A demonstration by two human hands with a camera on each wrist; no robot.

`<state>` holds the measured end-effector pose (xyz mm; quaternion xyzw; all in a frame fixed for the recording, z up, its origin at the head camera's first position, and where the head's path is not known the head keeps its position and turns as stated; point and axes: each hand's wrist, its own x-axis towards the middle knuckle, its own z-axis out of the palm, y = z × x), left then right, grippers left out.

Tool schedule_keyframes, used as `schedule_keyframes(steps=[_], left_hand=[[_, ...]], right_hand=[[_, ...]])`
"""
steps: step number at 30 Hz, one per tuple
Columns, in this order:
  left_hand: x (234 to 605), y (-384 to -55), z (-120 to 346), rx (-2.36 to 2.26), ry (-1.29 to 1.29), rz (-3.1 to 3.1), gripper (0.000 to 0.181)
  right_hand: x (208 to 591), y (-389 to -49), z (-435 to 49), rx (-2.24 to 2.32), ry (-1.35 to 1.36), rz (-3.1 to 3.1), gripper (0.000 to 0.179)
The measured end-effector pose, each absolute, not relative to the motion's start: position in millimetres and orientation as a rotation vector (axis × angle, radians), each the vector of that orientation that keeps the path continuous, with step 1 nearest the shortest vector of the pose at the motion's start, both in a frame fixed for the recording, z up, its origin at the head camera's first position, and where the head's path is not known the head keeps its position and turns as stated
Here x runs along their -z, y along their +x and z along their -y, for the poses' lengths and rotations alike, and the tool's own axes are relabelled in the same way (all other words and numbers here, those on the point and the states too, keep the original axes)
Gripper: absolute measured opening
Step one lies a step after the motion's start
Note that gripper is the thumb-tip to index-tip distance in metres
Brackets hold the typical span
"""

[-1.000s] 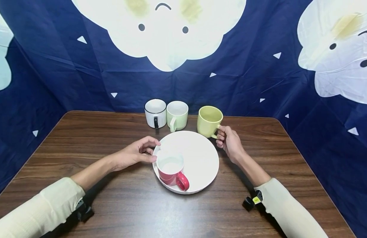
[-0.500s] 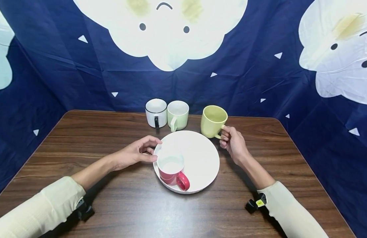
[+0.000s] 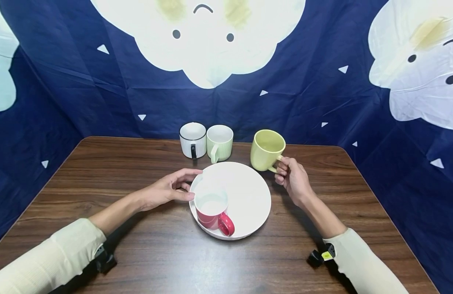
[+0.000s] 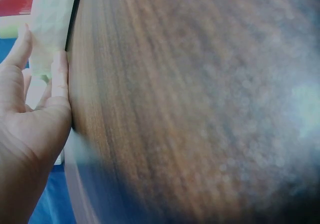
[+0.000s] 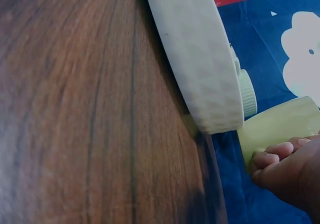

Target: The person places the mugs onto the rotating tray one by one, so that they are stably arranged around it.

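Observation:
My right hand (image 3: 293,179) grips the handle of a yellow-green mug (image 3: 264,153), just beyond the right back rim of a round white dish (image 3: 248,200). In the right wrist view, that mug (image 5: 280,124) shows beside the dish's textured outer wall (image 5: 200,59), with curled fingers at its handle. My left hand (image 3: 167,190) rests at the dish's left rim, thumb and index finger spread apart along it. The left wrist view shows the fingers (image 4: 60,79) lying against the dish wall. Inside the dish, at its near left, stands a red mug (image 3: 208,220) with a white interior, its handle towards the right front.
Behind the dish, a ribbed white mug (image 3: 192,145) with a black handle stands beside a pale green ribbed mug (image 3: 220,147). All are on a brown wooden table (image 3: 138,245). A dark blue cloth (image 3: 101,102) with cloud prints hangs behind it.
My right hand has moved right with the yellow-green mug, widening its distance from the pale green one. The left index finger has crept slightly along the dish rim.

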<state>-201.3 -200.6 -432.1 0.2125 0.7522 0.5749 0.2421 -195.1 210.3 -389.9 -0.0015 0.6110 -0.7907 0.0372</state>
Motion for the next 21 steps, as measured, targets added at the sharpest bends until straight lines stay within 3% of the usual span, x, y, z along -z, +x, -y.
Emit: schedule_keyframes(steps=[21], left_hand=[[432.7,-201.8,200.2,-1.596,0.562,-2.027,0.084]], right_hand=[[378.6,-173.3,-203.7,2.425,-0.034,-1.872,0.035]])
